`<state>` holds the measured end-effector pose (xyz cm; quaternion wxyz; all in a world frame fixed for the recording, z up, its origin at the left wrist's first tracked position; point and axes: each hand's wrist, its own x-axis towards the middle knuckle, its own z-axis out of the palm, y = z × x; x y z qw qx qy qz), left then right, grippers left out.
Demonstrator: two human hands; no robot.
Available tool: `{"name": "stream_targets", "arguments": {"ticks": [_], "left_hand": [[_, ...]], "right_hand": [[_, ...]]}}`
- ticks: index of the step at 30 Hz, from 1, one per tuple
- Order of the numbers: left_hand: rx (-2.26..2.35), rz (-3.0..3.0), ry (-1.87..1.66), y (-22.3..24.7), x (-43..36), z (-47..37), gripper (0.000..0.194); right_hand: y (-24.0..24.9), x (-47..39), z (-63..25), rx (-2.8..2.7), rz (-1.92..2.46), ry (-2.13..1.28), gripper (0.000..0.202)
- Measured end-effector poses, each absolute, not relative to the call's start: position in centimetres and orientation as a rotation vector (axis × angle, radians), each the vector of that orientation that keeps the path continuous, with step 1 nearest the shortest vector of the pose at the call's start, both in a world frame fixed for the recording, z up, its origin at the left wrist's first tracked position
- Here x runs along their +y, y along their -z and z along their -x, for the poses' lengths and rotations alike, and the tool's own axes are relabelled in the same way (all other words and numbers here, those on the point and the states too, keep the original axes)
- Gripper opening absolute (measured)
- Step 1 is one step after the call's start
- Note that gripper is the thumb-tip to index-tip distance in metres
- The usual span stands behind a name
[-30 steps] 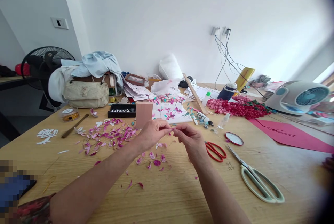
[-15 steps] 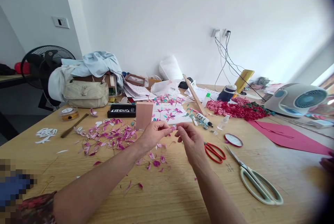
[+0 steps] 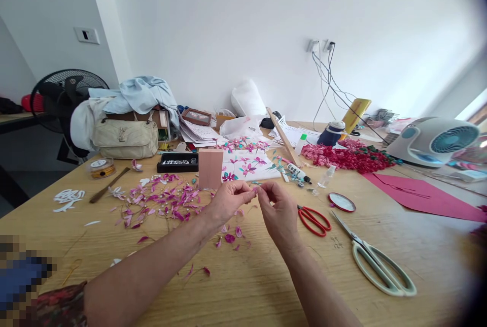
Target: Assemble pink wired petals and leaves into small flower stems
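My left hand (image 3: 231, 201) and my right hand (image 3: 279, 211) meet at the fingertips above the middle of the table. Both are closed in a pinch around a small pink petal (image 3: 256, 190), most of it hidden by the fingers. Beneath and left of them lie loose pink petals (image 3: 182, 200) with thin stems, spread over the wood. A few darker petals (image 3: 230, 238) rest just below my hands. Behind my fingers stands a wooden block (image 3: 210, 168), beside a white sheet (image 3: 243, 167) with pink and teal flowers on it.
Red-handled scissors (image 3: 315, 220) and large pale-green-handled scissors (image 3: 380, 266) lie to the right, near a round red-rimmed dish (image 3: 342, 202). Farther back are a glue bottle (image 3: 297, 173), a heap of red flowers (image 3: 350, 155), a small fan (image 3: 433, 144) and a black tray (image 3: 177, 162).
My fingertips have come closer together, hiding more of the petal. The right hand has turned slightly inward. The view has shifted a little; the things on the table stay put.
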<state>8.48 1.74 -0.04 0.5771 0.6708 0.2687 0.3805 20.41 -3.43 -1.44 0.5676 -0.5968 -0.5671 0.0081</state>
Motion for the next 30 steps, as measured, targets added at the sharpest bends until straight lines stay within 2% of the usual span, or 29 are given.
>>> {"name": "stream_targets", "arguments": {"ticks": [5,12,19,23,27,30], "left_hand": [[0.56,-1.802,-0.814,-1.0,2.6,-7.5,0.021],[0.684,-1.94,-0.876,-0.6,2.7,-7.9,0.013],[0.672,-1.805,-0.934,0.3,2.6,-8.4,0.012],[0.631,-1.624,-0.927,-0.1,2.7,-8.3,0.012],[0.541,-1.458,-0.942,0.0,2.8,-8.4,0.014],[0.503,-1.456,-0.939,0.5,2.9,-8.5,0.014]], "right_hand": [[1.4,-3.5,-20.7,-1.35,1.389,-0.203,0.02],[1.5,-3.5,-20.8,-1.577,1.383,0.17,0.016],[1.9,-3.3,-20.3,-1.576,1.416,0.294,0.017],[1.9,-3.3,-20.4,-1.452,1.394,-0.013,0.013],[1.7,-3.3,-20.2,-1.32,1.315,-0.395,0.018],[1.9,-3.1,-20.1,-1.234,1.211,-0.561,0.021]]}}
